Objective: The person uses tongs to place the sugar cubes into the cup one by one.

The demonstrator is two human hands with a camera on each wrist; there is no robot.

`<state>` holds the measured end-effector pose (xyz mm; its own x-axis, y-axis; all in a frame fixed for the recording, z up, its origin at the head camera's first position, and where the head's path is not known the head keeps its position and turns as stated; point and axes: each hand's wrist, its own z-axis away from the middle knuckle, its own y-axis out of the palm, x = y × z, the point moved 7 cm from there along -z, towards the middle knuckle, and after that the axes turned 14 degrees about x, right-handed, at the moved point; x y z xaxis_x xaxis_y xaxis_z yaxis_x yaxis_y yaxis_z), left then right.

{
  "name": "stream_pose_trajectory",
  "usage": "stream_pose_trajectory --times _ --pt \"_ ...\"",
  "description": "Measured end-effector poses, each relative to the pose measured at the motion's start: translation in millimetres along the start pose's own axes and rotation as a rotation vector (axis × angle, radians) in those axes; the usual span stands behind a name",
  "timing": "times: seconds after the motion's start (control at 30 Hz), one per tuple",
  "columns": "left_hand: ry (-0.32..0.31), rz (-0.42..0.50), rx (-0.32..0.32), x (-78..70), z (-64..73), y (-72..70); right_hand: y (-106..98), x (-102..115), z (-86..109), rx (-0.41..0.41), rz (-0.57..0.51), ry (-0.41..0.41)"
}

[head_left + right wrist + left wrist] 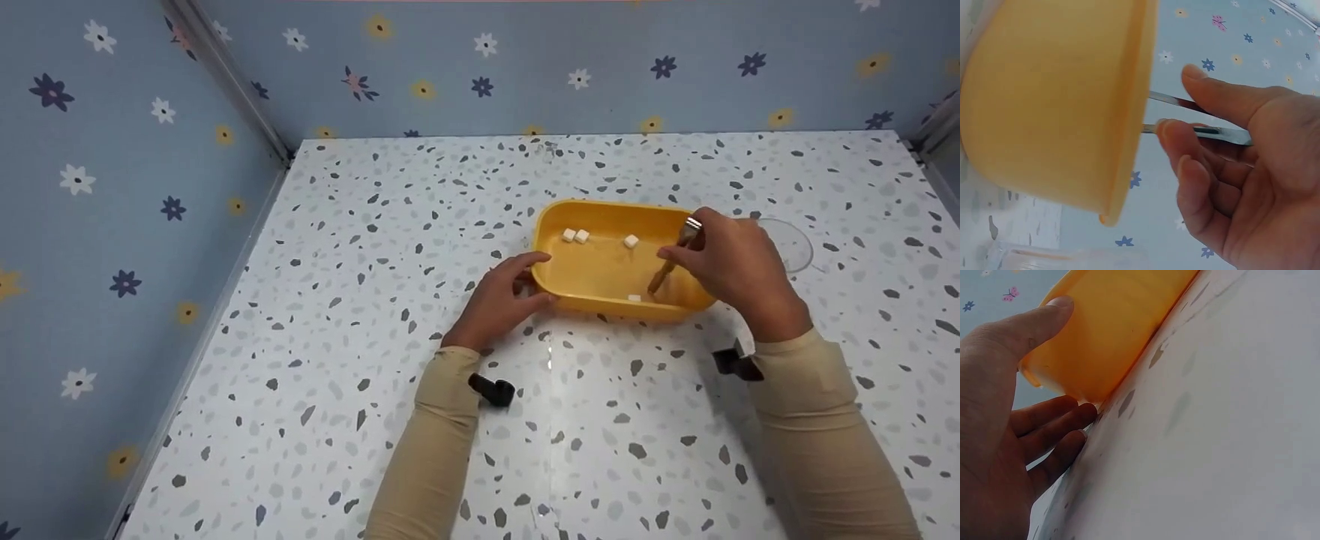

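A yellow tub (600,307) stands on the speckled table with several small white cubes inside: a close pair (575,235) at the left, a single cube (631,241) near the back wall and another cube (634,298) by the front wall. My left hand (504,298) grips its left front corner, index finger at the rim and thumb (1053,318) against the outer wall. Over the right part, my right hand (735,262) pinches small metal tongs (685,234), their tips pointing down into the tub near the front cube. In the right wrist view the tub's wall hides those tips.
A clear round container (796,245) stands just right of the tub, partly behind my right hand. Small transparent bits (549,152) lie near the back edge. Flowered blue panels (480,67) rise behind and at the left of the table.
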<state>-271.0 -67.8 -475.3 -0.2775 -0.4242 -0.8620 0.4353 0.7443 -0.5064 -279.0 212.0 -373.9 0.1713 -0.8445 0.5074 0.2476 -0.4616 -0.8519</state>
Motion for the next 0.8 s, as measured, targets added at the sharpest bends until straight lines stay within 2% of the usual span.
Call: stream_pose_trajectory --times 0.3,0.57,0.7,0.8 --pt "-0.006 -0.006 -0.006 0.5 0.8 -0.5 -1.8 7.4 4.3 0.051 0.106 -0.077" --pt "-0.01 0.0 -0.005 3.2 -1.3 -0.4 -5.9 7.6 8.0 0.06 0.156 -0.065" --pt "-0.004 -0.006 -0.004 2.8 -1.1 0.1 -6.9 6.2 8.8 0.045 0.144 -0.064" --pt "0.0 -0.011 -0.006 2.1 -1.4 0.1 -9.1 6.2 8.7 -0.013 0.143 -0.079"
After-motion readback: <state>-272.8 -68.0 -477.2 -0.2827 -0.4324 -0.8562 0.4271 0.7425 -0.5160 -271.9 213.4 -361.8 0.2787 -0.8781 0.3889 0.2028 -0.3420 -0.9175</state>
